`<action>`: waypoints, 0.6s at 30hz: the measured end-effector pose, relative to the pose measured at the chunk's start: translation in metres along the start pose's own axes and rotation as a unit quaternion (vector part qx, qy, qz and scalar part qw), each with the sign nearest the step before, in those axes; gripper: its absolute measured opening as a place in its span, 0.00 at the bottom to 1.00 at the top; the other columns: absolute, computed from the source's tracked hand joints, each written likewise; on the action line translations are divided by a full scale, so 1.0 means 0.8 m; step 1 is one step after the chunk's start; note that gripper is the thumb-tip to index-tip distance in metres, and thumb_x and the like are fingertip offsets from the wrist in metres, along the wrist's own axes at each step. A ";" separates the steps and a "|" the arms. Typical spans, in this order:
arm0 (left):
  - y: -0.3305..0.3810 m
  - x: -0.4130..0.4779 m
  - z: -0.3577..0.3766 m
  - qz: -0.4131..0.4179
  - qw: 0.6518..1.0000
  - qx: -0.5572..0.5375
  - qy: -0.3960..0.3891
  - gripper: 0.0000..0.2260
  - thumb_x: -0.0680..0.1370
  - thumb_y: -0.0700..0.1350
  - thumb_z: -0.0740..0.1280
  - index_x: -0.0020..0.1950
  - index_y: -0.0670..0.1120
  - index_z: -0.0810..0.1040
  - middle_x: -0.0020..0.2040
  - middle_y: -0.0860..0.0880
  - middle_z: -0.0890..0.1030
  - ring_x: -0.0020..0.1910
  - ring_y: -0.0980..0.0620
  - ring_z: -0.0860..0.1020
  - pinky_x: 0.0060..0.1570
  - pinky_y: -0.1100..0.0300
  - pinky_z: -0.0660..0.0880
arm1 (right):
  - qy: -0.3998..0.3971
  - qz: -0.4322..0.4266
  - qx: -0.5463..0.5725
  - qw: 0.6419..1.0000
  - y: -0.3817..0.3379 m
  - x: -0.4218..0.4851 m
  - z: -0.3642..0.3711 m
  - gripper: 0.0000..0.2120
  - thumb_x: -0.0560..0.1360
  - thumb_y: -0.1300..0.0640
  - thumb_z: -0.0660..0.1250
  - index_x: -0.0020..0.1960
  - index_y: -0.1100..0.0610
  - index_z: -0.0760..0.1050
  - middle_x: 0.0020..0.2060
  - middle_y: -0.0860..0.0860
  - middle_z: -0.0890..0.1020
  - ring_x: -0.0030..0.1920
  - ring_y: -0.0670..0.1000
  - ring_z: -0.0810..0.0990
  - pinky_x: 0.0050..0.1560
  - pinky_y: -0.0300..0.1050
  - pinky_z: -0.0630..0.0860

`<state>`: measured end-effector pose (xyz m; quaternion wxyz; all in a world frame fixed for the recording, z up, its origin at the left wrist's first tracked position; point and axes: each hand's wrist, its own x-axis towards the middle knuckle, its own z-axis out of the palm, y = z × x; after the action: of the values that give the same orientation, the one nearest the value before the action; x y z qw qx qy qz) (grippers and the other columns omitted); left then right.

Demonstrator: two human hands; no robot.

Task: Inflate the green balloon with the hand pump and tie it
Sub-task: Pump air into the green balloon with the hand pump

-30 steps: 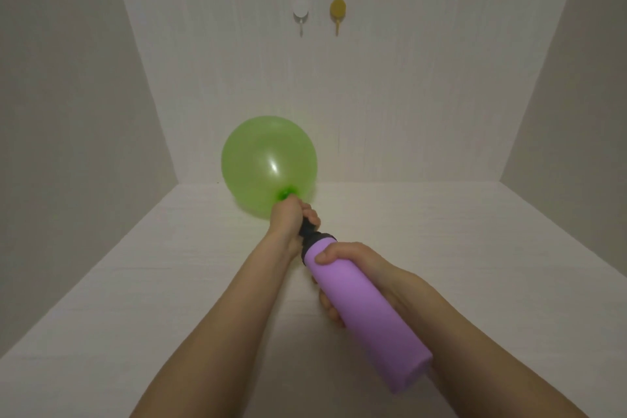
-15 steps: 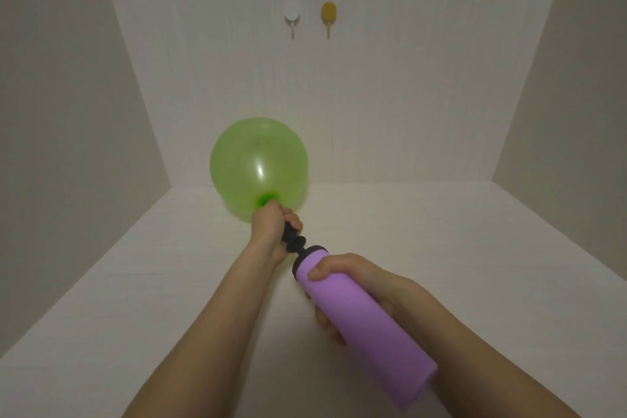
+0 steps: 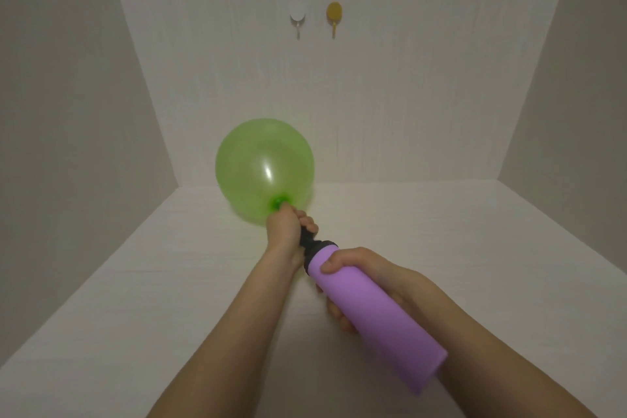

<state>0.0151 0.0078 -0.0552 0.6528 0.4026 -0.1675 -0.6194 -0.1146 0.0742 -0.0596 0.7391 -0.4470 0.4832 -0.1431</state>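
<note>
The green balloon (image 3: 264, 170) is partly inflated, round and translucent, with a bright highlight near its middle. It is held in the air above the far left part of the white table (image 3: 135, 299), in front of the line where the table meets the back wall (image 3: 373, 95). Its darker green neck points down and toward the camera, into the left hand (image 3: 286, 231). That hand's grip is narrow and closed. The fingers curl round the balloon's neck and the black nozzle (image 3: 308, 241) of the hand pump (image 3: 376, 319), holding the two together. The neck's opening is hidden inside the fist. The nozzle shows only as a short black stub between the left hand and the pump's black collar.

The pump's lilac barrel slants from the nozzle toward the lower right, with its flat end nearest the camera. The right hand (image 3: 369, 276) wraps the barrel close to the collar, thumb over the top and fingertips showing beneath on the left side. Its grip is closed on the barrel. Both bare forearms reach in from the bottom edge.

High on the back wall two hooks sit side by side, a white hook (image 3: 298, 19) on the left and a yellow hook (image 3: 334, 15) on the right. Plain pale side walls (image 3: 68, 112) close the space at left and right.
</note>
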 end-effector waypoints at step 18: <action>0.001 -0.004 -0.011 0.001 0.998 0.047 -0.051 0.15 0.83 0.43 0.51 0.35 0.45 0.60 0.50 0.42 0.78 0.16 0.57 0.65 0.18 0.70 0.64 | -0.036 -0.017 0.006 0.999 0.008 0.022 0.005 0.17 0.68 0.50 0.65 0.40 0.65 0.73 0.27 0.58 0.79 0.27 0.56 0.79 0.32 0.41 0.76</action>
<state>0.0214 0.0137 -0.0592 0.6247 0.4002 -0.2299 -0.6299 -0.1038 0.0688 -0.0744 0.7557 -0.4560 0.4479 -0.1425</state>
